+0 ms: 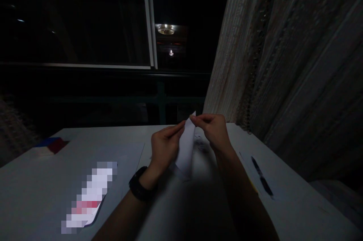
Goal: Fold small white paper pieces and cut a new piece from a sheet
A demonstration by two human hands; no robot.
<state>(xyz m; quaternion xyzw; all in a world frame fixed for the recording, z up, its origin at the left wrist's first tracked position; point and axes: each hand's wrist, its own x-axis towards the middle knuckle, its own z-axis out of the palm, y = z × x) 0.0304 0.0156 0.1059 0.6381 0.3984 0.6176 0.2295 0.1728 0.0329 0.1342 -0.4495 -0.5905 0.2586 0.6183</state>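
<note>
A folded sheet of white paper [186, 146] is held up above the table, narrowing to a point at its top. My left hand [166, 146] pinches its left edge between thumb and fingers; a dark watch [140, 184] is on that wrist. Near the pointed tip, my right hand [214, 129] grips the paper with thumb and forefinger. The palm-side fingers of both hands are partly hidden. Beneath the hands, a shadow falls on the white table [204, 210].
On the left, a phone with a blurred-out screen [90, 195] lies near a large paper sheet [133, 154]. A blue, red and white block [51, 145] sits at the far left. A dark pen [262, 176] lies on the right. Behind are a window [150, 18] and a curtain [227, 52].
</note>
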